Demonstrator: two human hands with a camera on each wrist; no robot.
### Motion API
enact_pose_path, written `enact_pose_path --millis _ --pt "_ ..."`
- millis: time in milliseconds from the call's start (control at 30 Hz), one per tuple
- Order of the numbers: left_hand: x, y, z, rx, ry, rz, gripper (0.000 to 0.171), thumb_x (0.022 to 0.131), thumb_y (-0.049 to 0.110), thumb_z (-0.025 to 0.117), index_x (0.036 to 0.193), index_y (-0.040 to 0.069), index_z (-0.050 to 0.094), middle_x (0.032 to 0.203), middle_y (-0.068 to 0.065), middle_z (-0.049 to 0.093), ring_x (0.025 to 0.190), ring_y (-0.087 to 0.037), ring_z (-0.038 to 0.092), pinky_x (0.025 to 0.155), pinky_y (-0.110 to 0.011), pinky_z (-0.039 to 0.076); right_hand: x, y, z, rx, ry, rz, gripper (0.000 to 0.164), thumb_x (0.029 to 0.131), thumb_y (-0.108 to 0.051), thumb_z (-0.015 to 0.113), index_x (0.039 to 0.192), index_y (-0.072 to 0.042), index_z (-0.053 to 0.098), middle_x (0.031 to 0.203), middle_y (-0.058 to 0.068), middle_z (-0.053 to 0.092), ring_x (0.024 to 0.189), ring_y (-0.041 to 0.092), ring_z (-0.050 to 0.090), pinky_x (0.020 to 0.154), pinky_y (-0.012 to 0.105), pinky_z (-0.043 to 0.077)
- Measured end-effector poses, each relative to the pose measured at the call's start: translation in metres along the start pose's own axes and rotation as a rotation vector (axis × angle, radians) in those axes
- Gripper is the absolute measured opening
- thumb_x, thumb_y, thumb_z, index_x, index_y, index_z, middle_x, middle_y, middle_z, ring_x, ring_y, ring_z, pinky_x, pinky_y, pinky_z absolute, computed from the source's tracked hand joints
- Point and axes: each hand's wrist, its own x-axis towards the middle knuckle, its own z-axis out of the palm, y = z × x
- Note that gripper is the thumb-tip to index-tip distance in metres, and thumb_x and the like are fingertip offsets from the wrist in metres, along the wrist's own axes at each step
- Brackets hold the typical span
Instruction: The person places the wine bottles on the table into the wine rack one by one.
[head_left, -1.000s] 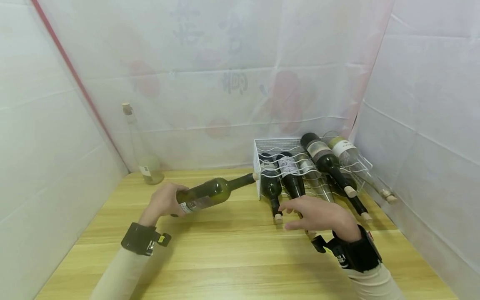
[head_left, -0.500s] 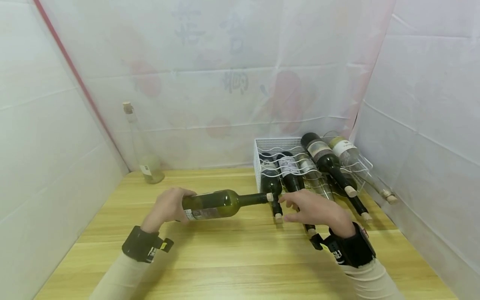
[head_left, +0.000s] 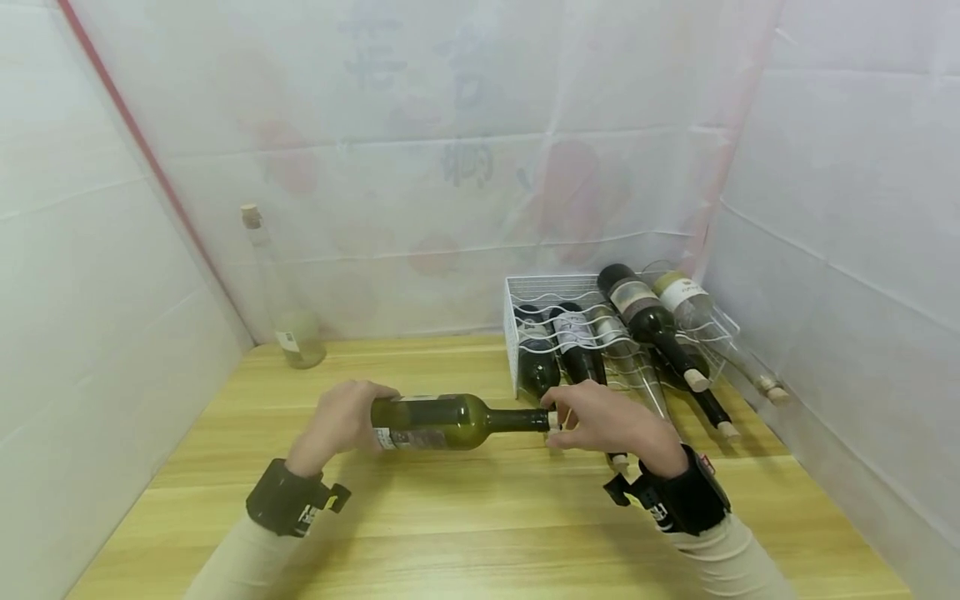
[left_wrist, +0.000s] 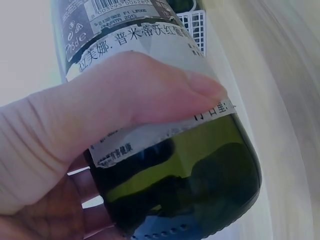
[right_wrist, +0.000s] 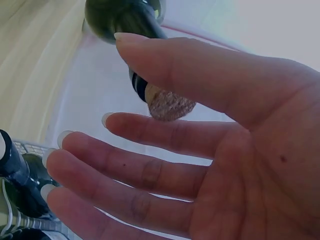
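Observation:
A dark green wine bottle [head_left: 438,422] lies level above the table, its neck pointing right. My left hand [head_left: 341,421] grips it around the base, and the thumb crosses its white paper label [left_wrist: 150,95] in the left wrist view. At the other end, my right hand [head_left: 603,423] surrounds the corked mouth with thumb and fingers apart. The right wrist view shows the cork [right_wrist: 170,104] between the thumb and the nearly straight fingers [right_wrist: 145,165]. Whether the thumb touches the neck, I cannot tell.
A white wire rack [head_left: 512,350] at the back right holds several corked bottles. A dark bottle [head_left: 651,321] and a clear bottle [head_left: 697,312] lie on top. Another clear corked bottle [head_left: 300,337] stands upright at the back left, near the cloth wall [head_left: 375,208].
The left hand has brought the bottle right and nearer, swinging its neck from slanting upward to level. The right hand has shifted slightly left, and its fingers now surround the corked end.

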Motion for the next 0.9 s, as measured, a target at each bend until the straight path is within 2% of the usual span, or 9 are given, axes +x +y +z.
enact_pose_path --millis 167,300,467,533,733,900 --pt "-0.002 0.007 0.002 0.008 0.019 -0.006 0.079 0.044 0.01 0.097 0.12 0.016 0.077 0.111 -0.006 0.079 0.09 -0.029 0.072 0.056 -0.033 0.053 0.004 0.001 0.005 -0.008 0.008 -0.034 0.044 0.09 -0.026 0.08 0.126 -0.007 0.066 0.105 0.004 0.073 0.085 0.012 0.069 0.073 0.023 0.055" --pt "-0.003 0.013 0.002 0.021 0.029 -0.018 0.081 0.043 0.009 0.099 0.121 0.016 0.076 0.112 -0.009 0.079 0.088 -0.03 0.072 0.05 -0.03 0.049 0.007 -0.002 0.01 -0.071 0.014 -0.014 0.044 0.087 -0.029 0.082 0.124 -0.01 0.068 0.104 0.001 0.072 0.083 0.009 0.062 0.075 0.027 0.053" --pt "-0.003 0.018 0.002 0.03 0.042 -0.03 0.081 0.043 0.009 0.099 0.121 0.018 0.076 0.107 -0.007 0.079 0.086 -0.027 0.071 0.052 -0.031 0.051 0.011 -0.006 0.015 -0.11 -0.012 0.025 0.051 0.087 -0.034 0.082 0.129 -0.009 0.067 0.118 0.008 0.073 0.105 0.026 0.066 0.091 0.044 0.056" --pt "-0.003 0.019 0.002 0.028 0.045 -0.034 0.081 0.044 0.009 0.098 0.121 0.018 0.076 0.103 -0.005 0.079 0.082 -0.024 0.069 0.053 -0.031 0.05 0.012 -0.006 0.017 -0.111 -0.014 0.015 0.052 0.087 -0.034 0.081 0.129 -0.007 0.066 0.118 0.009 0.073 0.109 0.03 0.065 0.091 0.047 0.055" --pt "-0.005 0.025 0.001 0.03 0.063 -0.043 0.078 0.044 0.008 0.098 0.119 0.02 0.077 0.094 -0.003 0.078 0.072 -0.018 0.061 0.051 -0.028 0.045 0.015 -0.006 0.018 -0.116 -0.003 -0.001 0.048 0.088 -0.033 0.081 0.127 -0.007 0.068 0.109 0.004 0.074 0.099 0.022 0.066 0.083 0.038 0.054" --pt "-0.007 0.028 0.0 0.053 0.085 -0.061 0.077 0.043 0.01 0.097 0.117 0.022 0.077 0.091 -0.002 0.077 0.069 -0.018 0.06 0.049 -0.029 0.043 0.019 -0.003 0.021 -0.103 -0.034 0.0 0.05 0.09 -0.031 0.079 0.13 -0.005 0.066 0.113 0.006 0.074 0.1 0.025 0.067 0.086 0.042 0.054"
